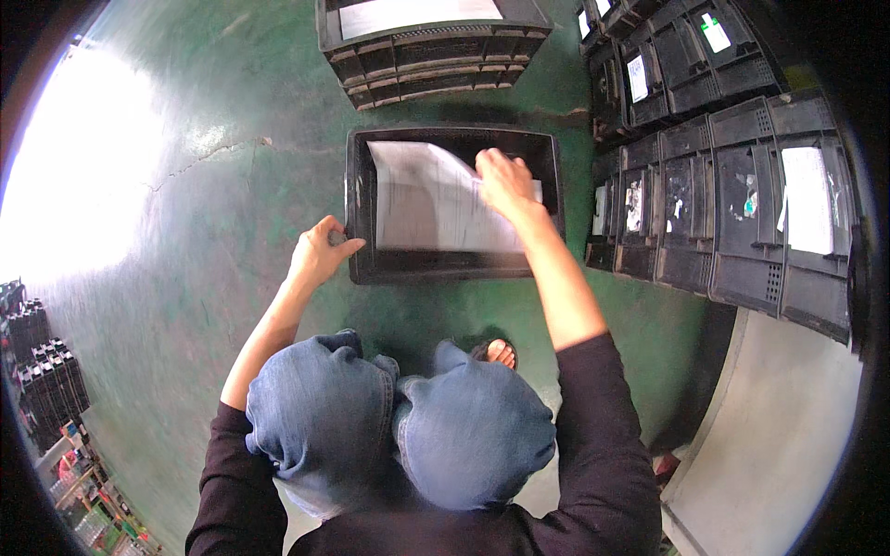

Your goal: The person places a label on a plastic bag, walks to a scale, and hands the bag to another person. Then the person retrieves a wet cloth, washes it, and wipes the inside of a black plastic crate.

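Observation:
A black plastic crate (360, 269) sits on the floor before my knees. Inside it lies a large whitish sheet (422, 199), like paper, with faint lines; its upper edge is lifted and curved, and it is slightly blurred. My right hand (506, 183) is closed on the sheet's right part, inside the crate. At the crate's left rim is my left hand (324, 250), its thumb and fingers bent around something small and greyish that I cannot make out.
Beyond the crate stands a stack of black crates (436, 65) with a white sheet (417, 13) in the top one. More stacked black crates (686, 204) bearing labels line the right side. Dark stacked items (46, 371) are at the far left. The floor (213, 195) is green.

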The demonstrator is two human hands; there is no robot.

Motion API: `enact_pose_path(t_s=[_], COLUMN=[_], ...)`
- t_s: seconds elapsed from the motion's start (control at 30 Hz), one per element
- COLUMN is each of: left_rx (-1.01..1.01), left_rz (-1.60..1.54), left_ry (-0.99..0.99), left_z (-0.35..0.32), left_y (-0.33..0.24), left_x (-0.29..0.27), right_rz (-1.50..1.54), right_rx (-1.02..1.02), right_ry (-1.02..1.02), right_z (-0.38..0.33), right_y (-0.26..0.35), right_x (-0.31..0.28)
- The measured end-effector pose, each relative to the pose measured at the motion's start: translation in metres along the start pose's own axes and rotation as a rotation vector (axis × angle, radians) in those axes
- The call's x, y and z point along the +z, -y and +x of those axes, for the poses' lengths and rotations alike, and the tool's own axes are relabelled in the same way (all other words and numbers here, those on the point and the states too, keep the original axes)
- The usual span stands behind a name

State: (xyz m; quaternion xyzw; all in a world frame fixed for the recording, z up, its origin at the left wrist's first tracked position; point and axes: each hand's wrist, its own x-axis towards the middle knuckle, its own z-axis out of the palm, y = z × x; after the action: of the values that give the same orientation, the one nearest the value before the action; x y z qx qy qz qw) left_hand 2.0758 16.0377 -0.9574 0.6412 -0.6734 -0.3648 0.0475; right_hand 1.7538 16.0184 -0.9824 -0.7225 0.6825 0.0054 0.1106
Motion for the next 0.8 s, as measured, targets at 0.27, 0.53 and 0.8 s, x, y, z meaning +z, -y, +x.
enact_pose_path(t_s=[0.27, 0.53, 0.8], left_rx=[0.057, 0.059, -0.310], left_rz=[-0.025, -0.159, -1.434], left_ry=[-0.035, -0.049, 0.289], left_z=[0.006, -0.007, -0.016], left_y=[0.015, 0.028, 0.058], left_x=[0.009, 0.006, -0.036], right_rz=[-0.080, -0.229, 0.011], right_rx=[0.580, 1.136, -0.074], right_ry=[-0.562, 0.109, -0.190], right_z=[-0.249, -0.360, -0.181], right_y=[-0.066, -0.085, 0.000], right_x=[-0.096, -0.012, -0.007])
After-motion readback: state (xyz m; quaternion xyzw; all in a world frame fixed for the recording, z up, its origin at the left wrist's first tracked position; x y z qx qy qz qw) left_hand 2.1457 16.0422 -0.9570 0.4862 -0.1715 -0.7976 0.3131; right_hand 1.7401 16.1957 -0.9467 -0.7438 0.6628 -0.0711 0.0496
